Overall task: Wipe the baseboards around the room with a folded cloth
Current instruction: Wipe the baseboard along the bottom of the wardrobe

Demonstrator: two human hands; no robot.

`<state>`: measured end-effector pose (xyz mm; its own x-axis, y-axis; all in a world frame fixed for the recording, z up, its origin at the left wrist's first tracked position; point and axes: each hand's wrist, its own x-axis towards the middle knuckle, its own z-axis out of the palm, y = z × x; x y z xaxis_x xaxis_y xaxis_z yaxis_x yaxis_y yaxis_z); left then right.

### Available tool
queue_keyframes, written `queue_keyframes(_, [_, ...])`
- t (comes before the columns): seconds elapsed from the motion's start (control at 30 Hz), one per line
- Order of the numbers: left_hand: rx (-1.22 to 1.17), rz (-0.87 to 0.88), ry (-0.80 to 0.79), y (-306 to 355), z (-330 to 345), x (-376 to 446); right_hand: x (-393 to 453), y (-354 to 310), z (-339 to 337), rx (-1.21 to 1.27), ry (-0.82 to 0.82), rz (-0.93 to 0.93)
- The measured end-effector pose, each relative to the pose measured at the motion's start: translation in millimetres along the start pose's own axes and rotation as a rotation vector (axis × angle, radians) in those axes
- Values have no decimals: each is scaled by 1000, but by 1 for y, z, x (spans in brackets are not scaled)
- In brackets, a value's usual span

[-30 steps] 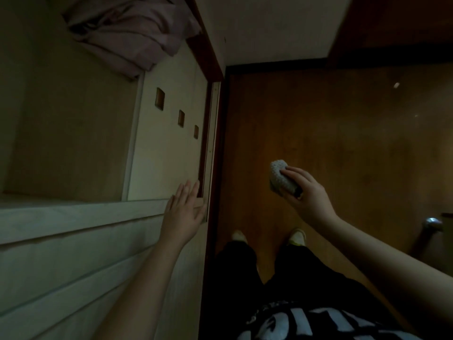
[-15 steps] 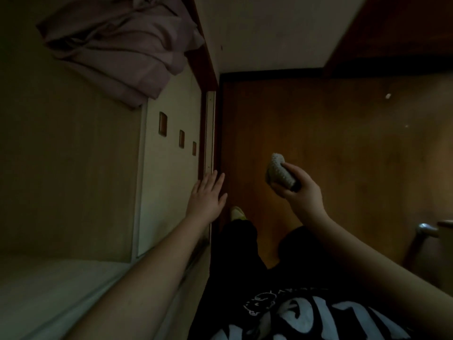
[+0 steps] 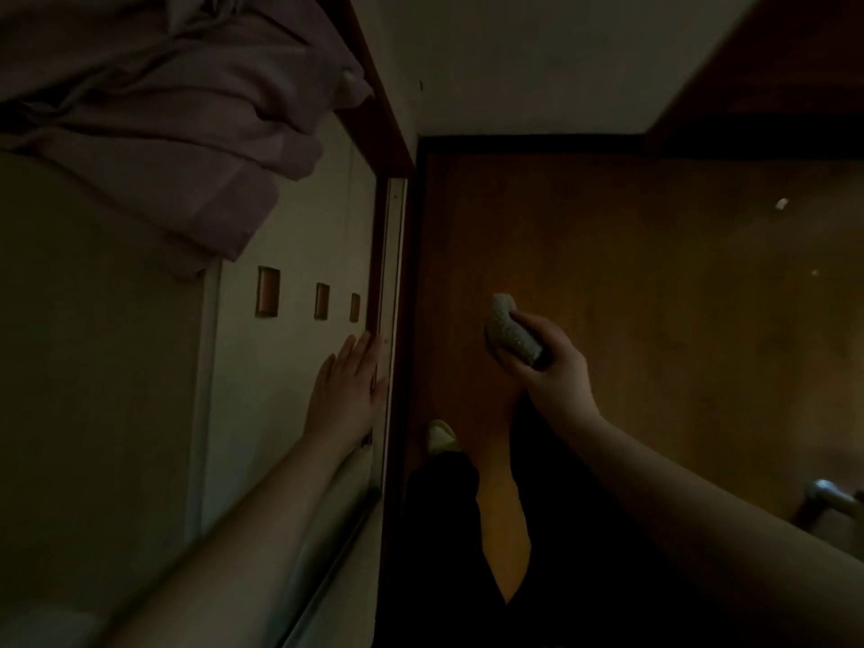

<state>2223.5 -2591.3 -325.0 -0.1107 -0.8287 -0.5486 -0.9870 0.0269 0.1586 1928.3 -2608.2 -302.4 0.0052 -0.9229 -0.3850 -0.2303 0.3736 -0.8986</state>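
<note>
The cloth (image 3: pixel 512 333) sits bunched into a thick, rounded wad in your right hand (image 3: pixel 547 362), its grey, nubbly weave poking out past your curled fingers and thumb. You hold it up in the air above the wooden floor (image 3: pixel 654 320), well apart from the wall and not touching any surface. The floor is smooth, reddish-brown board with a dull sheen and a few pale specks on it.

Your left hand (image 3: pixel 348 390) lies flat with its fingers straight and close together, palm pressed against the pale, smooth face of the cabinet (image 3: pixel 290 367) near its right edge. Three small rectangular recessed pulls (image 3: pixel 321 301), brown inside, run in a row on that face just above your fingertips. A thin light strip (image 3: pixel 392 282) runs along the cabinet's edge, beside a dark reddish wooden frame.

The baseboard (image 3: pixel 528 143) shows as a dark, straight band where the pale wall meets the floor, with another dark run down beside the cabinet. A soft, creased heap of pinkish fabric (image 3: pixel 173 123) hangs over the top of the cabinet. One pale slipper (image 3: pixel 442 438) pokes out below your dark trousers, and a rounded metal handle (image 3: pixel 830 495) gleams at the right edge.
</note>
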Motion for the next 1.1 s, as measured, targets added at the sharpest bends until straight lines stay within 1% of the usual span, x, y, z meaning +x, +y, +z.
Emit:
queue_keyframes(0.17, [-3,15,21,3,18,56,60,34,2,-32,-38,33])
queue_keyframes(0.37, [21,44,104,-28,62,138,124,107,30,-54,-38,73])
queue_keyframes(0.5, [55,49,119,-61,109,198,163,166,59,-76,-50,63])
queue_keyframes(0.63, [106,66,80,-89,159,246,194,218,88,-87,-58,59])
queue_keyframes(0.8, [132,102,90,-114,217,295,229,274,121,-110,-6,55])
queue_keyframes(0.93, [155,128,57,-135,260,341,254,322,154,-101,21,66])
queue_keyframes(1.0, [135,108,105,-144,274,365,266,341,167,-122,0,45])
queue_keyframes(1.1, [67,64,235,-154,286,399,290,364,183,-148,-44,21])
